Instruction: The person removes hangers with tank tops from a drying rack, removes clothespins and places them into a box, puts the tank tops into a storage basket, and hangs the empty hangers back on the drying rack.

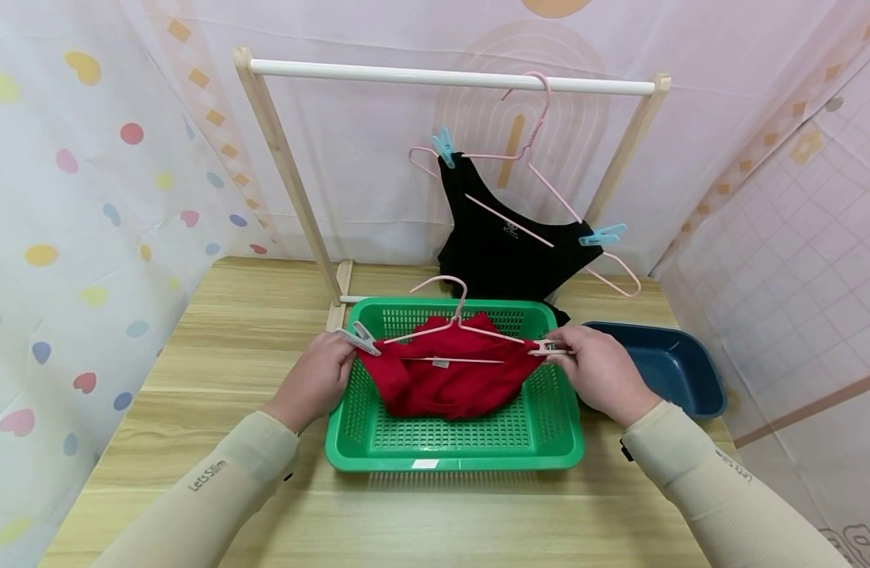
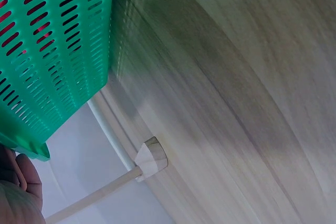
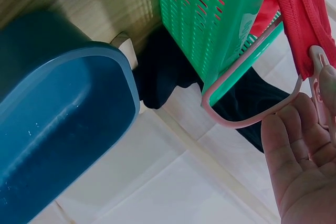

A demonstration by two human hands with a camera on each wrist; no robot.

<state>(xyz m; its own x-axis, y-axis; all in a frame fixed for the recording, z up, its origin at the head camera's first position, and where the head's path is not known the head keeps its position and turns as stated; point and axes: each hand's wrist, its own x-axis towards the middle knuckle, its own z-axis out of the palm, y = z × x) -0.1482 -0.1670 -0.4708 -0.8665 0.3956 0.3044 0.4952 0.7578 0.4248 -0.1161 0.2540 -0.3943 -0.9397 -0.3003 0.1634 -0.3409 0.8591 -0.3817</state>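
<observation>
A red strappy garment [image 1: 449, 386] hangs on a pink hanger [image 1: 493, 332] above the green basket [image 1: 456, 462]. A grey clothespin [image 1: 364, 339] clips its left strap to the hanger. At that end my left hand [image 1: 317, 380] grips the hanger, its fingers mostly cut off in the left wrist view. On the other side, my right hand [image 1: 605, 371] pinches a pale pink clothespin [image 3: 318, 80] at the right strap. The hanger's looped end lies against the right fingers in the right wrist view.
Behind the basket stands a wooden rack with a white rod [image 1: 406, 75]. A black top [image 1: 498, 244] hangs there on another pink hanger, held by light blue clothespins [image 1: 603, 235]. A dark blue basin [image 1: 679, 371] sits right of the basket on the wooden table [image 1: 214, 347].
</observation>
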